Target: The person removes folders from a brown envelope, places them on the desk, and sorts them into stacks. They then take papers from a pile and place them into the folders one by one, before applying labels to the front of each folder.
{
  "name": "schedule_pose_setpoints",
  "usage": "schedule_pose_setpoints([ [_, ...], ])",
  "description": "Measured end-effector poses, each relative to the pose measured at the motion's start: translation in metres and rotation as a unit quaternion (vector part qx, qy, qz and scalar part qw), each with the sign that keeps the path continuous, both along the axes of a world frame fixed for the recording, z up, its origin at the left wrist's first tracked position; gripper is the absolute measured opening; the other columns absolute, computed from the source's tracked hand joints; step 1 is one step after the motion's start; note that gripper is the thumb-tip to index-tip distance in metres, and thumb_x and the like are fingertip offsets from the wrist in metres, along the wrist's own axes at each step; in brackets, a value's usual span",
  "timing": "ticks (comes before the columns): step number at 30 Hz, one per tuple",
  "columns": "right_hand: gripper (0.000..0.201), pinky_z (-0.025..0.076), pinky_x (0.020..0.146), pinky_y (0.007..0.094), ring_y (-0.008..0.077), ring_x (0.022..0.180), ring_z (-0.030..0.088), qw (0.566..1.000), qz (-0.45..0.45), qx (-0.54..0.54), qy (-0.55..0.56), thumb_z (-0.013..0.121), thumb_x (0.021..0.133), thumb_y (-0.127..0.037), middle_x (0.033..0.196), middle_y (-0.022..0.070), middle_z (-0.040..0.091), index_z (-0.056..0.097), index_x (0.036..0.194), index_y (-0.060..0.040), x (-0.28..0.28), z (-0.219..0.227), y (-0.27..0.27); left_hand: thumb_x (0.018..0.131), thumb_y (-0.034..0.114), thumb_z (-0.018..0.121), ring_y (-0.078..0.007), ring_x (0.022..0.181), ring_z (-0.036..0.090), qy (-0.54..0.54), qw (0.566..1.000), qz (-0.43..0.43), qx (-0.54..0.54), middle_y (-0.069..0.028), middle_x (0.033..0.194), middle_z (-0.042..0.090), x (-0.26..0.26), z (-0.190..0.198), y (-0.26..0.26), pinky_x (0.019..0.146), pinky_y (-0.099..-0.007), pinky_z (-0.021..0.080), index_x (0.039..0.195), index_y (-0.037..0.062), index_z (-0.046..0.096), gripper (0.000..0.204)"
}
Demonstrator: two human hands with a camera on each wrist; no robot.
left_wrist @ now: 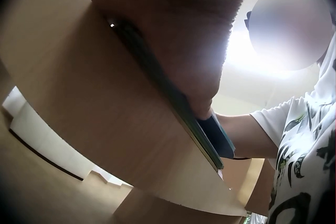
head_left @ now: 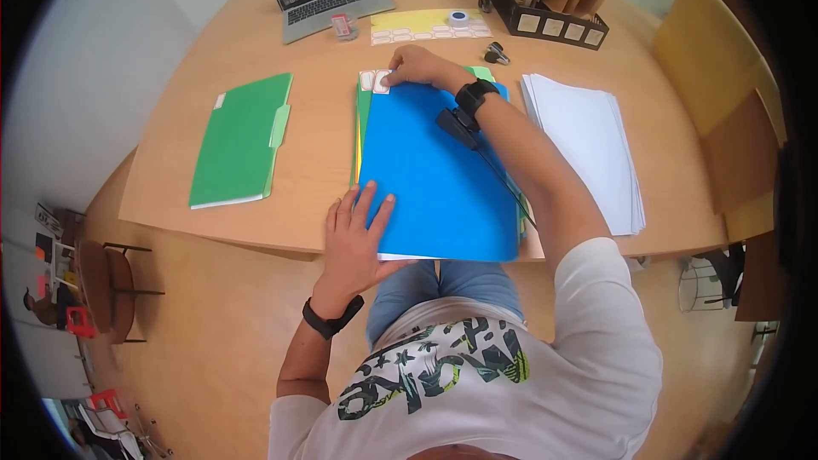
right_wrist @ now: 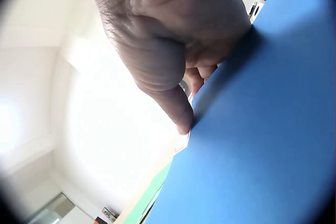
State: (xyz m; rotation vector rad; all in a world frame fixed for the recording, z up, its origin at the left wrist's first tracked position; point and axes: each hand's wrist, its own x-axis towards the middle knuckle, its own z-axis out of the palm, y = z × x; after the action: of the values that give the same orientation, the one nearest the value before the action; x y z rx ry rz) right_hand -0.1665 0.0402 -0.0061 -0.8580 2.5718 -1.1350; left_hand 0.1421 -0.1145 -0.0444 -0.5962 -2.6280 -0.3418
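Observation:
A blue folder (head_left: 443,170) lies on top of a stack of green and yellow folders on the desk. At its upper left corner, my right hand (head_left: 423,66) pinches a small red-bordered label (head_left: 383,85). The thumb tip lies on this label (right_wrist: 181,141) in the right wrist view, with the other fingers bent behind. A second label (head_left: 367,81) sits just left of it on a folder tab. My left hand (head_left: 351,238) rests with spread fingers on the blue folder's lower left edge. In the left wrist view that hand (left_wrist: 173,40) covers part of the stack.
Left of the stack lies a green folder (head_left: 239,145) with a white label; on the right, a pile of white paper (head_left: 584,149). Toward the back are a label sheet (head_left: 400,36), a tape roll (head_left: 458,19), a laptop (head_left: 332,0) and a black organizer (head_left: 554,25).

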Motion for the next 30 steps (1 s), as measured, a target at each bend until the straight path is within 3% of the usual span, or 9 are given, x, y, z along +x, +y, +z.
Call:
schedule_pose_setpoints([
  [6,0.026,0.043,0.065,0.0242,0.0071,0.070,0.052,0.988,0.016,-0.129,-0.082,0.067,0.088,-0.031,0.075,-0.0028,0.060,0.070,0.083,-0.0055,0.011,0.014,0.012,0.067,0.057,0.076,-0.0446,0.131,0.035,-0.034,0.997,-0.015,0.070,-0.0255,0.147,0.031,0.002,0.002,-0.003,0.105,-0.0535,0.030,0.139,0.0077,0.043,0.094],
  [9,0.029,0.043,0.069,0.0243,0.0070,0.076,0.053,0.986,0.033,-0.131,-0.102,0.069,0.087,-0.031,0.084,-0.0016,0.065,0.072,0.099,-0.0049,-0.001,0.010,0.018,0.061,0.055,0.082,-0.0430,0.135,0.031,-0.103,0.980,-0.066,0.155,-0.0244,0.149,0.026,-0.001,0.011,-0.013,0.109,-0.0505,0.029,0.142,0.0079,0.039,0.104],
  [12,0.028,0.042,0.069,0.0235,0.0064,0.075,0.051,0.986,0.031,-0.134,-0.097,0.068,0.087,-0.032,0.083,-0.0034,0.064,0.073,0.098,-0.0064,0.000,0.009,0.025,0.057,0.056,0.084,-0.0408,0.138,0.028,-0.131,0.966,-0.082,0.208,-0.0237,0.151,0.024,-0.006,0.008,-0.022,0.110,-0.0490,0.029,0.144,0.0083,0.036,0.111],
  [16,0.035,0.043,0.076,0.0235,0.0087,0.085,0.056,0.992,0.019,-0.087,-0.087,0.066,0.088,-0.036,0.095,-0.0001,0.067,0.071,0.108,-0.0078,0.000,0.005,0.026,0.055,0.060,0.082,-0.0404,0.138,0.028,-0.122,0.972,-0.067,0.191,-0.0235,0.151,0.024,-0.008,0.005,-0.022,0.110,-0.0497,0.029,0.146,0.0086,0.034,0.115],
  [19,0.040,0.045,0.084,0.0262,0.0111,0.093,0.057,0.996,0.040,-0.058,-0.062,0.059,0.092,-0.039,0.102,0.0015,0.066,0.067,0.115,-0.0073,0.003,0.008,0.024,0.061,0.053,0.082,-0.0447,0.133,0.033,-0.106,0.965,-0.089,0.221,-0.0251,0.149,0.028,-0.007,0.013,-0.016,0.107,-0.0503,0.032,0.140,0.0086,0.042,0.099],
  [23,0.046,0.046,0.089,0.0304,0.0181,0.100,0.060,0.998,0.057,-0.009,-0.011,0.058,0.092,-0.042,0.110,0.0089,0.065,0.064,0.120,-0.0062,-0.010,0.004,0.024,0.066,0.041,0.081,-0.0382,0.124,0.044,-0.033,0.978,-0.107,0.178,-0.0175,0.137,0.046,-0.004,0.016,-0.025,0.100,-0.0465,0.038,0.116,0.0089,0.061,0.062],
  [25,0.050,0.046,0.089,0.0321,0.0208,0.101,0.060,0.991,0.051,0.074,0.104,0.057,0.092,-0.044,0.113,0.0119,0.064,0.061,0.124,-0.0055,-0.009,0.001,0.026,0.069,0.033,0.081,-0.0339,0.116,0.052,0.007,0.982,-0.123,0.143,-0.0123,0.127,0.057,-0.003,0.006,-0.031,0.095,-0.0436,0.042,0.102,0.0089,0.067,0.043],
  [29,0.057,0.047,0.090,0.0335,0.0240,0.102,0.061,0.973,0.038,0.103,0.202,0.057,0.092,-0.047,0.113,0.0154,0.063,0.056,0.129,-0.0044,0.027,0.027,0.043,0.066,0.024,0.081,-0.0311,0.100,0.059,0.017,0.984,-0.115,0.135,-0.0099,0.110,0.065,-0.001,-0.006,-0.027,0.084,-0.0398,0.048,0.101,0.0060,0.068,0.041],
  [30,0.055,0.047,0.089,0.0334,0.0238,0.102,0.061,0.988,0.062,0.038,0.137,0.057,0.092,-0.047,0.112,0.0152,0.064,0.057,0.127,-0.0039,0.052,0.041,0.053,0.066,0.025,0.081,-0.0306,0.098,0.059,0.027,0.984,-0.116,0.131,-0.0098,0.109,0.065,-0.001,-0.006,-0.025,0.083,-0.0394,0.048,0.102,0.0060,0.068,0.043],
])
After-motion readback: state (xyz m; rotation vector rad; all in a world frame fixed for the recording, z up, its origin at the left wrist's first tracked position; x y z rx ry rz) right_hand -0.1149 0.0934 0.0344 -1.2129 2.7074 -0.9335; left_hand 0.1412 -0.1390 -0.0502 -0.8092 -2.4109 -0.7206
